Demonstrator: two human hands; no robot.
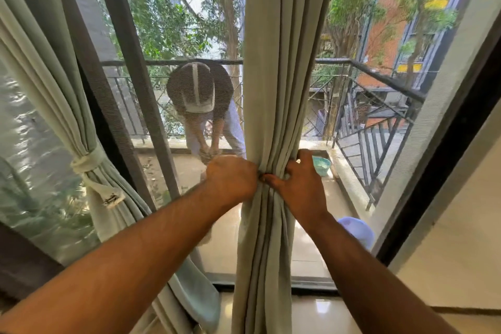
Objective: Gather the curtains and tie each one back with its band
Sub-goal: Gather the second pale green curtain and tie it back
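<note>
Of the 2 curtains in view, 1 looks finished. The left curtain [54, 84] is drawn to the left side of the window frame [130, 68] and cinched at its waist by a pale band [86, 161] wrapped around it, with a loose tail hanging below that ends in a small tag.

The middle curtain [273, 89] is only gathered. It hangs in front of the glass as a narrow bundle of folds, pinched in at about the same height as the tied waist of the other. No band is visible around it, and I cannot tell whether either hand has one; so the tying appears to be what is left for this curtain.

The left hand [230, 179] is curled against the left edge of the bundle with its fingers hidden behind the fabric, seemingly gripping it. The right hand [298, 179] wraps the right edge, thumb pressed across the front folds and fingers hooked round the back. The 2 hands meet at the front of the pinch.

The middle curtain's long axis runs vertically, from the top of the window down to the tiled floor [325, 312], flaring slightly below the hands. The left curtain's leans, sweeping down to its band and then on down and rightward toward the floor.
</note>
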